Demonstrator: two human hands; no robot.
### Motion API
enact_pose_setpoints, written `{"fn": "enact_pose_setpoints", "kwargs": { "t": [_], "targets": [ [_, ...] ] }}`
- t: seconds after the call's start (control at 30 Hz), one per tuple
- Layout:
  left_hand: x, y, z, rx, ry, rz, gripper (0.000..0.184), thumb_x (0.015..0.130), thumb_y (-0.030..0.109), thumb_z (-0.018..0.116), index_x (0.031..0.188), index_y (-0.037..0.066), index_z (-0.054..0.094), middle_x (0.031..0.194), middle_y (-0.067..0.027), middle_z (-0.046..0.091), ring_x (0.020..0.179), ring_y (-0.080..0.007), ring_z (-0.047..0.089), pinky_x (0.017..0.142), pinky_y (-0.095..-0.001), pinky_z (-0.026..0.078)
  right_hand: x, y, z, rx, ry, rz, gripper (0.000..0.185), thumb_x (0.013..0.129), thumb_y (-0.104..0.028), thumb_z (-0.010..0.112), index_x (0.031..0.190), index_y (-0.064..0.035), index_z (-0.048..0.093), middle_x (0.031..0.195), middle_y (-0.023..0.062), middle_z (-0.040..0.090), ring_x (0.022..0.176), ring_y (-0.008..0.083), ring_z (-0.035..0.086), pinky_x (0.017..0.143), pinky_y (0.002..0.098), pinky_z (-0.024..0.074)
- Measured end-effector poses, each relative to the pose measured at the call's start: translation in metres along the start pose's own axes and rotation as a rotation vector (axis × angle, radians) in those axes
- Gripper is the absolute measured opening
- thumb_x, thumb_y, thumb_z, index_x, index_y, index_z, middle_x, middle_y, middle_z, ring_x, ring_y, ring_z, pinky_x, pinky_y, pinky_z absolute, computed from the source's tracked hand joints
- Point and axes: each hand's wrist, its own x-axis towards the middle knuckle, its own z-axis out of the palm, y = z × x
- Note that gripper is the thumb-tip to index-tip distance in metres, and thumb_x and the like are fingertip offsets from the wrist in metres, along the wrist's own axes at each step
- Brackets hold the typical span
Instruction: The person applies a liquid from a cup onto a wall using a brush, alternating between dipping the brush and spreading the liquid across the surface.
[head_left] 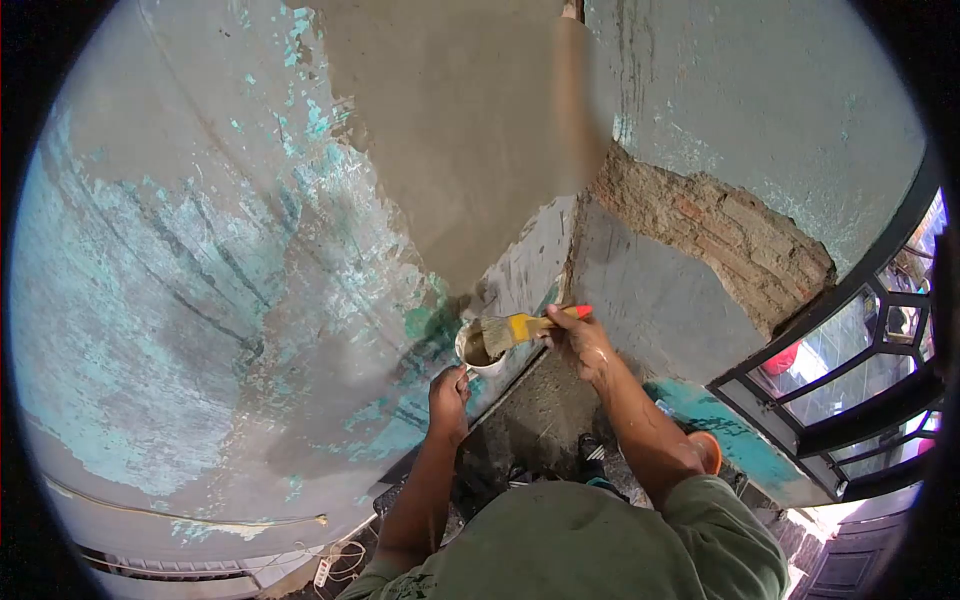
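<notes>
My left hand [449,402] is closed around the handle of a small white cup [488,369] that has greyish-brown stuff inside. My right hand [583,340] grips a paintbrush [522,328] with a yellow handle and a red end. The brush's bristles point left and reach over the cup's rim; whether they touch the contents I cannot tell. Just beyond the cup stands a wall with a patch of smooth grey-brown plaster [455,130] coming down to a point above my hands.
Worn turquoise paint [170,330] covers the left wall. Broken plaster exposes brick [725,235] on the right wall, near a dark-framed window [850,350]. Behind my right forearm is an orange container [707,452]. A power strip with cables [322,570] lies at lower left.
</notes>
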Motion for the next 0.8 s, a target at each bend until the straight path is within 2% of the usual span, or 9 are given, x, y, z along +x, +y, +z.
{"fn": "enact_pose_setpoints", "kwargs": {
  "t": [0.1,0.2,0.3,0.4,0.43,0.53,0.63,0.7,0.8],
  "targets": [
    [0.011,-0.006,-0.003,-0.021,-0.068,0.017,0.032,0.088,0.024,0.057,0.064,0.017,0.037,0.06,0.0045,0.032,0.055,-0.0113,0.031,0.057,-0.0292,0.026,0.011,0.01,-0.011,0.23,0.031,0.138,0.023,0.092,-0.026,0.066,0.097,-0.0047,0.06,0.086,0.008,0.064,0.07,0.0137,0.064,0.055,0.0199,0.0511],
    [0.016,-0.007,-0.003,-0.04,-0.056,0.011,0.033,0.089,0.025,0.056,0.064,0.018,0.037,0.06,0.0047,0.032,0.055,-0.0111,0.031,0.057,-0.0295,0.026,0.026,0.0,-0.004,0.305,-0.015,0.087,0.022,0.092,-0.024,0.066,0.096,-0.0036,0.06,0.085,0.0073,0.064,0.07,0.0142,0.064,0.056,0.0198,0.0524],
    [0.005,0.008,0.003,-0.049,0.008,0.029,0.032,0.089,0.025,0.057,0.065,0.017,0.037,0.06,0.0041,0.032,0.055,-0.0112,0.03,0.057,-0.0303,0.026,0.049,-0.058,0.042,0.396,-0.162,-0.125,0.021,0.09,-0.02,0.068,0.098,-0.0025,0.06,0.086,0.0064,0.063,0.073,0.0152,0.065,0.058,0.0197,0.0541],
    [0.001,0.009,-0.008,-0.082,-0.005,0.074,0.03,0.089,0.023,0.057,0.066,0.016,0.038,0.06,0.0036,0.033,0.053,-0.0118,0.029,0.057,-0.03,0.026,0.059,-0.13,0.109,0.522,-0.289,-0.336,0.022,0.087,-0.014,0.071,0.1,-0.0014,0.059,0.09,0.0069,0.063,0.08,0.0165,0.064,0.066,0.0204,0.056],
    [-0.002,0.01,-0.01,-0.081,0.029,0.075,0.03,0.089,0.023,0.057,0.066,0.016,0.038,0.06,0.0036,0.033,0.053,-0.0119,0.029,0.057,-0.0299,0.027,0.065,-0.143,0.128,0.579,-0.302,-0.388,0.023,0.086,-0.013,0.072,0.101,-0.001,0.06,0.093,0.0074,0.062,0.082,0.0171,0.064,0.07,0.0214,0.0565],
    [-0.012,0.009,-0.018,-0.069,0.103,0.081,0.03,0.09,0.021,0.057,0.066,0.016,0.039,0.061,0.0036,0.034,0.054,-0.0117,0.03,0.057,-0.0299,0.027,0.108,-0.145,0.156,0.461,-0.289,-0.506,0.019,0.085,-0.009,0.072,0.098,-0.0031,0.061,0.096,0.0058,0.063,0.084,0.0177,0.064,0.078,0.0271,0.0564],
    [-0.018,-0.002,-0.034,-0.077,0.181,0.093,0.03,0.088,0.02,0.056,0.063,0.014,0.041,0.06,0.0021,0.035,0.052,-0.0122,0.031,0.053,-0.0293,0.027,0.146,-0.097,0.125,0.551,-0.108,-0.531,0.024,0.083,-0.01,0.074,0.1,-0.0011,0.061,0.092,0.0065,0.064,0.082,0.0191,0.064,0.077,0.0288,0.0556],
    [-0.028,-0.003,-0.038,-0.074,0.202,0.076,0.03,0.089,0.02,0.056,0.063,0.014,0.041,0.06,0.0019,0.035,0.053,-0.0121,0.031,0.054,-0.0291,0.027,0.165,-0.065,0.07,0.269,0.111,-0.562,0.023,0.082,-0.009,0.074,0.099,0.0001,0.063,0.092,0.0077,0.065,0.081,0.0196,0.065,0.076,0.0297,0.056],
    [-0.039,-0.01,-0.046,-0.084,0.191,0.067,0.029,0.09,0.019,0.054,0.065,0.014,0.04,0.061,0.002,0.033,0.055,-0.0122,0.03,0.056,-0.0297,0.026,0.168,-0.047,0.035,0.237,0.269,-0.605,0.018,0.083,-0.01,0.072,0.095,0.001,0.065,0.089,0.0079,0.066,0.079,0.0184,0.065,0.073,0.0307,0.0552]
  ]
}}
